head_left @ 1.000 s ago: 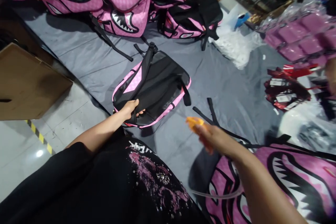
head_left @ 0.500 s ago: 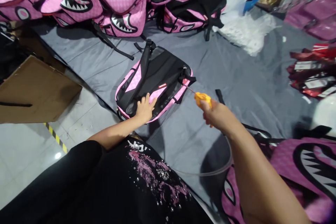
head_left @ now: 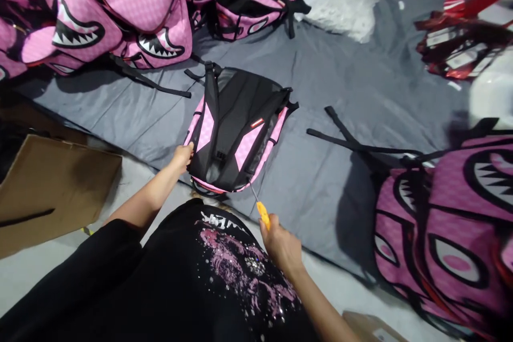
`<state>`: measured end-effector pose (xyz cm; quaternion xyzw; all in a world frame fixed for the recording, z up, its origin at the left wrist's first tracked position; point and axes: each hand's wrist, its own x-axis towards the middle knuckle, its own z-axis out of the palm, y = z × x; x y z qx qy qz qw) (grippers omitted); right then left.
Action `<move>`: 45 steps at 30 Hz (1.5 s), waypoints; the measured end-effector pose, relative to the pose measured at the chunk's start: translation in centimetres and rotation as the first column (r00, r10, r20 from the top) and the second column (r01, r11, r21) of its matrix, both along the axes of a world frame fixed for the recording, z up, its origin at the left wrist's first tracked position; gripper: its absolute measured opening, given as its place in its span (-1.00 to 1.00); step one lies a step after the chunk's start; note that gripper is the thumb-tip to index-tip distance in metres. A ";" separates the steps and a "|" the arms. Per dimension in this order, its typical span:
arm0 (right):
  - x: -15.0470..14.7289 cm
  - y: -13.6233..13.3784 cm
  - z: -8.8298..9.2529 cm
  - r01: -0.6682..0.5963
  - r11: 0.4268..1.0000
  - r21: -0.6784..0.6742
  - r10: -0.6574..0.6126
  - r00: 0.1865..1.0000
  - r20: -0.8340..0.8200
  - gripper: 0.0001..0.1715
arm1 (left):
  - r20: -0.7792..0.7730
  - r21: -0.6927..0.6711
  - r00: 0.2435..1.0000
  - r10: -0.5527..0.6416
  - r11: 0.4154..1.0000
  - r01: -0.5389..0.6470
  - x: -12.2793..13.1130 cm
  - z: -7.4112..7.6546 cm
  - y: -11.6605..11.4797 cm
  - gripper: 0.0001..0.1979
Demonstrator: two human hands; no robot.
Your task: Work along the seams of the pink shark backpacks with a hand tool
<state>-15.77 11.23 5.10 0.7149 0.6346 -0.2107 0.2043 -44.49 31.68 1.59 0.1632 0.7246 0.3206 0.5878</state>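
Note:
A black and pink backpack [head_left: 240,128] lies on the grey cloth [head_left: 320,187] with its straps facing up. My left hand [head_left: 183,157] grips the backpack's left lower edge, fingers closed on it. In my right hand [head_left: 278,238] is an orange-handled tool [head_left: 263,214] with a thin metal shaft. The shaft's far end reaches the backpack's lower right corner; whether it touches there is too small to tell.
Pink shark-face backpacks [head_left: 136,0] are piled at the upper left, others [head_left: 457,224] at the right. Clear plastic bags [head_left: 348,8] and red tags [head_left: 460,48] lie at the back. A cardboard box [head_left: 60,187] stands at the left.
My left hand has gone from lying on the backpack to gripping its left edge. My right hand and the tool have moved from the backpack's upper right to its lower right corner. The backpack has turned.

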 end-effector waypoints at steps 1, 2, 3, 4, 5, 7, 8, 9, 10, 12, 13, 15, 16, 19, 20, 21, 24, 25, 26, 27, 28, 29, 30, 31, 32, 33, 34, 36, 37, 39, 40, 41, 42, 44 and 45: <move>-0.7 0.1 -1.2 0.011 0.999 0.053 -0.013 0.999 0.036 -0.55 | 0.044 -0.053 0.999 0.005 0.999 -0.003 -0.6 -0.3 0.5 -0.72; -1.3 0.4 -2.3 0.023 0.995 0.099 -0.030 0.997 0.071 -0.53 | 0.080 -0.094 0.997 0.007 0.996 0.000 -1.1 -0.4 1.0 -0.72; -1.9 0.9 -3.4 0.034 0.991 0.133 -0.047 0.994 0.096 -0.52 | 0.117 -0.122 0.993 0.009 0.993 0.006 -1.4 -0.5 1.4 -0.71; -2.4 1.5 -4.4 0.042 0.987 0.156 -0.059 0.992 0.111 -0.50 | 0.165 -0.139 0.986 0.015 0.990 0.008 -1.7 -0.6 1.6 -0.70; -2.9 2.1 -5.3 0.046 0.984 0.173 -0.066 0.991 0.114 -0.49 | 0.215 -0.144 0.976 0.022 0.990 0.010 -1.9 -0.5 1.8 -0.70; -3.8 3.1 -6.7 0.050 0.979 0.199 -0.072 0.992 0.105 -0.45 | 0.315 -0.127 0.949 0.034 0.992 0.007 -1.9 -0.5 1.7 -0.69; -4.1 3.5 -7.2 0.053 0.977 0.207 -0.075 0.992 0.099 -0.44 | 0.363 -0.112 0.931 0.036 0.994 0.006 -1.8 -0.5 1.5 -0.67; -4.3 3.8 -7.6 0.059 0.975 0.212 -0.080 0.992 0.095 -0.44 | 0.411 -0.096 0.911 0.033 0.995 0.007 -1.6 -0.6 1.2 -0.65; -4.4 3.9 -7.9 0.065 0.975 0.214 -0.086 0.992 0.091 -0.44 | 0.456 -0.084 0.890 0.029 0.996 0.011 -1.4 -0.7 1.0 -0.64; -4.5 4.1 -8.3 0.082 0.974 0.212 -0.102 0.991 0.088 -0.45 | 0.539 -0.068 0.842 0.015 0.997 0.026 -0.8 -1.1 0.7 -0.59; -4.5 4.2 -8.4 0.090 0.973 0.211 -0.111 0.990 0.088 -0.46 | 0.578 -0.060 0.816 0.006 0.998 0.035 -0.6 -1.4 0.7 -0.55; -4.5 4.2 -8.5 0.106 0.973 0.207 -0.128 0.988 0.092 -0.48 | 0.649 -0.036 0.760 -0.013 0.998 0.048 -0.4 -2.0 0.7 -0.47; -4.5 4.3 -8.6 0.113 0.972 0.205 -0.134 0.987 0.092 -0.49 | 0.681 -0.023 0.732 -0.024 0.998 0.054 -0.5 -2.3 0.8 -0.44; -4.5 4.1 -8.6 0.138 0.970 0.202 -0.159 0.983 0.090 -0.51 | 0.757 0.000 0.652 -0.052 0.997 0.079 -1.3 -3.2 0.9 -0.37; -4.5 4.0 -8.6 0.150 0.968 0.202 -0.171 0.981 0.089 -0.51 | 0.773 0.003 0.631 -0.057 0.996 0.087 -1.6 -3.5 0.9 -0.34; -4.5 3.8 -8.6 0.163 0.966 0.202 -0.184 0.979 0.088 -0.50 | 0.787 0.006 0.614 -0.062 0.996 0.092 -1.9 -3.7 0.8 -0.32; -4.4 2.8 -8.5 0.202 0.959 0.198 -0.222 0.972 0.080 -0.47 | 0.810 0.015 0.582 -0.070 0.995 0.099 -2.3 -4.1 0.7 -0.23; -4.3 2.5 -8.4 0.214 0.957 0.196 -0.232 0.970 0.077 -0.47 | 0.817 0.024 0.571 -0.078 0.995 0.101 -2.3 -4.1 0.6 -0.20; -4.3 2.1 -8.2 0.226 0.955 0.194 -0.244 0.967 0.075 -0.48 | 0.824 0.036 0.559 -0.090 0.994 0.106 -2.3 -4.2 0.6 -0.17; -4.3 1.8 -8.0 0.240 0.952 0.190 -0.258 0.963 0.074 -0.49 | 0.831 0.049 0.546 -0.103 0.992 0.113 -2.2 -4.2 0.7 -0.14; -4.3 1.6 -7.8 0.256 0.949 0.185 -0.274 0.959 0.074 -0.51 | 0.838 0.061 0.533 -0.118 0.991 0.123 -2.0 -4.3 0.7 -0.12; -4.3 1.4 -7.6 0.273 0.945 0.180 -0.290 0.954 0.075 -0.52 | 0.844 0.070 0.520 -0.130 0.988 0.135 -1.9 -4.3 0.8 -0.10; -4.4 1.3 -7.4 0.290 0.941 0.174 -0.306 0.949 0.075 -0.54 | 0.850 0.073 0.507 -0.140 0.986 0.149 -1.8 -4.4 0.8 -0.08; -4.5 1.3 -7.2 0.305 0.937 0.169 -0.321 0.944 0.074 -0.55 | 0.855 0.072 0.498 -0.145 0.984 0.163 -1.8 -4.5 0.9 -0.06; -4.6 1.3 -7.0 0.319 0.933 0.165 -0.333 0.940 0.070 -0.56 | 0.858 0.069 0.491 -0.149 0.982 0.178 -1.8 -4.6 1.0 -0.04; -4.7 1.4 -6.9 0.331 0.930 0.162 -0.344 0.937 0.064 -0.57 | 0.860 0.067 0.487 -0.154 0.979 0.191 -1.8 -4.7 1.0 -0.03; -4.8 1.5 -6.7 0.342 0.926 0.159 -0.355 0.933 0.056 -0.57 | 0.858 0.066 0.488 -0.158 0.977 0.200 -1.8 -4.8 1.1 -0.01; -4.9 1.3 -6.3 0.365 0.919 0.152 -0.374 0.927 0.036 -0.58 | 0.848 0.065 0.505 -0.163 0.976 0.206 -2.0 -5.0 1.2 0.00; -5.0 0.8 -6.0 0.375 0.916 0.146 -0.382 0.924 0.022 -0.58 | 0.841 0.064 0.515 -0.164 0.976 0.206 -2.0 -5.1 1.3 0.00; -5.1 -0.9 -5.2 0.393 0.910 0.130 -0.396 0.918 -0.002 -0.59 | 0.833 0.062 0.531 -0.158 0.979 0.195 -2.1 -5.3 1.4 -0.01; -5.2 -2.2 -4.6 0.404 0.907 0.120 -0.404 0.914 -0.018 -0.59 | 0.831 0.059 0.535 -0.155 0.980 0.191 -2.0 -5.4 1.4 -0.02; -5.4 -3.6 -4.1 0.416 0.903 0.107 -0.413 0.909 -0.047 -0.58 | 0.830 0.057 0.537 -0.151 0.981 0.187 -1.9 -5.5 1.4 -0.04; -5.6 -5.0 -3.5 0.431 0.898 0.090 -0.424 0.901 -0.089 -0.56 | 0.830 0.056 0.538 -0.148 0.982 0.183 -1.8 -5.6 1.5 -0.05; -6.3 -7.2 -2.6 0.455 0.889 0.042 -0.439 0.876 -0.200 -0.52 | 0.832 0.057 0.536 -0.145 0.982 0.179 -1.5 -5.7 1.6 -0.08; -6.7 -7.8 -2.2 0.452 0.892 0.007 -0.436 0.864 -0.253 -0.51 | 0.833 0.058 0.534 -0.147 0.982 0.180 -1.3 -5.7 1.7 -0.09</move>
